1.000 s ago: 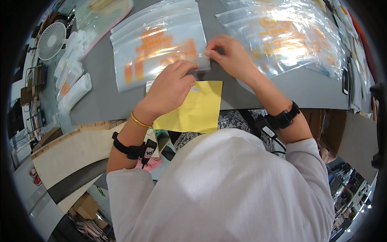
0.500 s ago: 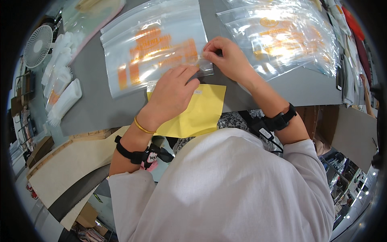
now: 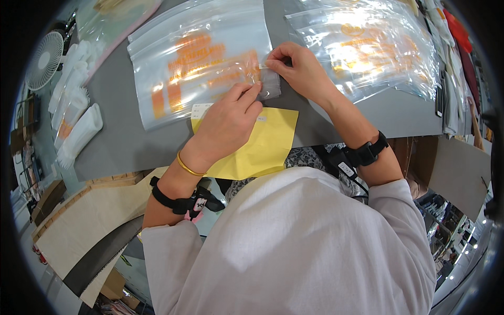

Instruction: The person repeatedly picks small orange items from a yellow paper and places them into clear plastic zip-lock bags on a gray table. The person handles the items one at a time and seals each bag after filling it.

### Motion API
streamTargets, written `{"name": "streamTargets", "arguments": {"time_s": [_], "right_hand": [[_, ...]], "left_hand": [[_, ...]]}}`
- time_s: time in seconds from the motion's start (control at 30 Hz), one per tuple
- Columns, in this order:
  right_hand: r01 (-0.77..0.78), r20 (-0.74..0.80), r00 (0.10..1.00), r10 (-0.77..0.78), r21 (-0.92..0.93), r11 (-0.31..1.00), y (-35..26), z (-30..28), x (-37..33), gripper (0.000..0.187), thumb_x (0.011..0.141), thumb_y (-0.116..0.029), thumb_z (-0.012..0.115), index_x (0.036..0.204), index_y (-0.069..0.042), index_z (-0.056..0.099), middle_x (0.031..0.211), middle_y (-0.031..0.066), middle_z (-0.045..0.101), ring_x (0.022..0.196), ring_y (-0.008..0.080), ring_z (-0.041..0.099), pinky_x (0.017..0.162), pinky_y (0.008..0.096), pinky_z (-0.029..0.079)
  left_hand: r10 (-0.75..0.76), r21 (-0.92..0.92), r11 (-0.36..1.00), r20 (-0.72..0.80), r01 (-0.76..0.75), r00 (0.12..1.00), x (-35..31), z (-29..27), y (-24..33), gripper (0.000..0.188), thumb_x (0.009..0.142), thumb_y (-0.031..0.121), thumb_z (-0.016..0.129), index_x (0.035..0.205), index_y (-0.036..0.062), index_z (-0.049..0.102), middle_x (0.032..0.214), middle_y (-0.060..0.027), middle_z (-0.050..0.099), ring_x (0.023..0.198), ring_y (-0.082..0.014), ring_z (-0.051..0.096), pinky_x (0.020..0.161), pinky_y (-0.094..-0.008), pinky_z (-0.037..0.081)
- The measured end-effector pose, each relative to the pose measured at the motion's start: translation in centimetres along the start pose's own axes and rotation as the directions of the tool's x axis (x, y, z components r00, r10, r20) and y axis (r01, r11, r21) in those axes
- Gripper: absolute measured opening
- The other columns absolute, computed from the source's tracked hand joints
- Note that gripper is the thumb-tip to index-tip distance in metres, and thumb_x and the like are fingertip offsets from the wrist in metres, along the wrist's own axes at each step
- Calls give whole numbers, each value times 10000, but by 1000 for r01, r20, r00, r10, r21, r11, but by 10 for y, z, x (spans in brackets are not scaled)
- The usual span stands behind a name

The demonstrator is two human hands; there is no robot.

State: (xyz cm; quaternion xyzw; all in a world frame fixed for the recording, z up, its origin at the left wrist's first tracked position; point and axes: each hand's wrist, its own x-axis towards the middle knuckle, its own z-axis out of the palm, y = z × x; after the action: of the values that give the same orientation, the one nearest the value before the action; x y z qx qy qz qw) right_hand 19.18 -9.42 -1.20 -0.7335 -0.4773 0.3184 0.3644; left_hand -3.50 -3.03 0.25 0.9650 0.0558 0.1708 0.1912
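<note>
A stack of clear plastic zip bags (image 3: pixel 152 68) with orange print lies on the grey table in front of me. My left hand (image 3: pixel 228 123) rests on its lower right part, fingers stretched out and pressing the plastic, thumb apart. Just beyond the bags' right edge, my right hand (image 3: pixel 302 71) is closed in a pinch. A thin white sliver, seemingly a small sticker, shows at its fingertips against the bag; most of it is hidden. Below the bags lies a yellow sheet (image 3: pixel 262 142) bearing a few small white labels, partly under my left wrist.
More clear printed bags (image 3: pixel 362 52) are heaped at the right. Rolled white plastic bundles (image 3: pixel 81 134) lie along the table's left side, near a white fan (image 3: pixel 44 60). A dark phone-like object (image 3: pixel 439 100) sits at the right edge. An open cardboard box (image 3: pixel 462 173) stands below right.
My right hand has moved slightly up, still pinching near the bag's edge. My left fingers have shifted a little on the bag, and the grey corner beneath them shows more.
</note>
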Motion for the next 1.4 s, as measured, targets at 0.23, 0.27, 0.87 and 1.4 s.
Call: {"name": "streamTargets", "arguments": {"time_s": [0.23,0.27,0.87,1.4], "right_hand": [[131,103,986,-134,40,991,4,-7,-7,134,978,-98,752,946,29,723,1161,78,681,965,140,640,845,296,538],[184,105,977,-185,20,983,5,-6,-9,128,968,-94,756,931,25,725,1179,81,673,993,161,639,858,306,538],[199,-183,895,-407,-653,731,-5,4,-19,283,835,-306,869,845,-51,747,1100,79,673,1062,308,607,966,428,476],[156,-338,882,-329,-449,880,43,-53,4,174,1078,-264,604,1097,-122,704,886,71,749,671,288,711,672,426,544]], "left_hand": [[3,-35,999,19,-3,1000,-3,-5,-1,108,853,-10,664,956,-28,640,1320,-202,634,1194,-373,613,965,-426,560],[1,-54,999,16,0,1000,-4,-6,-1,106,854,-9,664,956,-25,641,1321,-197,624,1193,-372,611,961,-428,558],[-4,37,999,21,3,1000,2,-1,1,69,862,27,679,905,-6,637,1390,-149,675,1152,-303,633,837,-367,596],[20,77,997,69,-25,997,-1,-25,0,76,890,69,663,918,0,649,1250,-153,704,1157,-346,633,969,-451,547]]}}
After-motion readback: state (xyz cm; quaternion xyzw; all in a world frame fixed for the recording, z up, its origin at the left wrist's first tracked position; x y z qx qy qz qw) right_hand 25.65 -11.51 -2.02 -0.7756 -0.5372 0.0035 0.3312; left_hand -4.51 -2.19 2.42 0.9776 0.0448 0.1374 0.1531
